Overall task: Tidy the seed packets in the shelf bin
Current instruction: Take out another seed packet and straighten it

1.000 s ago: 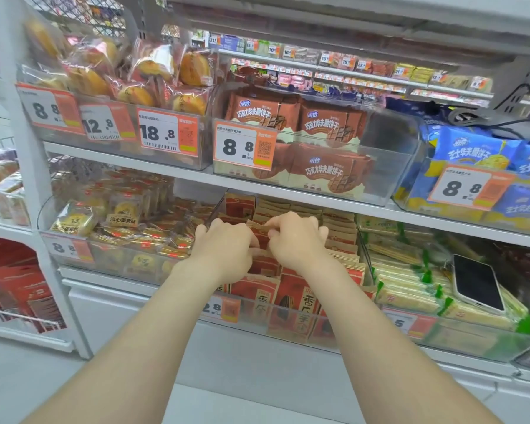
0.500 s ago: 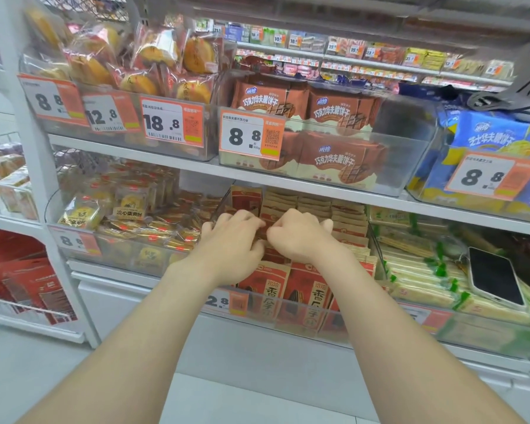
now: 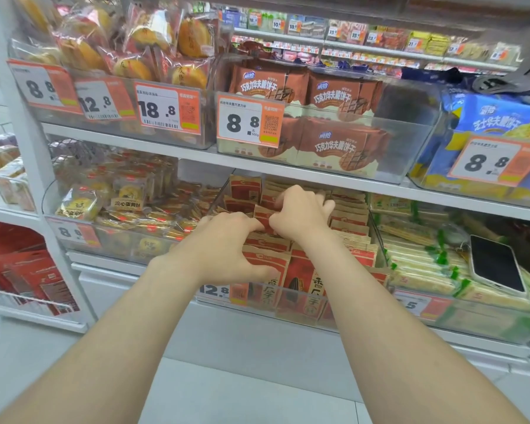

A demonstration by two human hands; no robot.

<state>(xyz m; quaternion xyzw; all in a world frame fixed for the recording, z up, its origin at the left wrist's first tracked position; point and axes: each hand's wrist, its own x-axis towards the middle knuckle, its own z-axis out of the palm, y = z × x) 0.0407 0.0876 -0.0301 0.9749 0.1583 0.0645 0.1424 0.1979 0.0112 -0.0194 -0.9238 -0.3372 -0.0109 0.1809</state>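
Mid-tidy, left hand (image 3: 227,249) and right hand (image 3: 300,215) both curl fingers round red-and-brown paper seed packets (image 3: 349,220) in the clear plastic shelf bin (image 3: 343,313); next, likely squaring them upright.

Bare forearms (image 3: 114,341); bare left hand (image 3: 227,249), bare right hand (image 3: 303,215).

Arms outstretched, left hand (image 3: 227,252) and right hand (image 3: 302,217) curled close together
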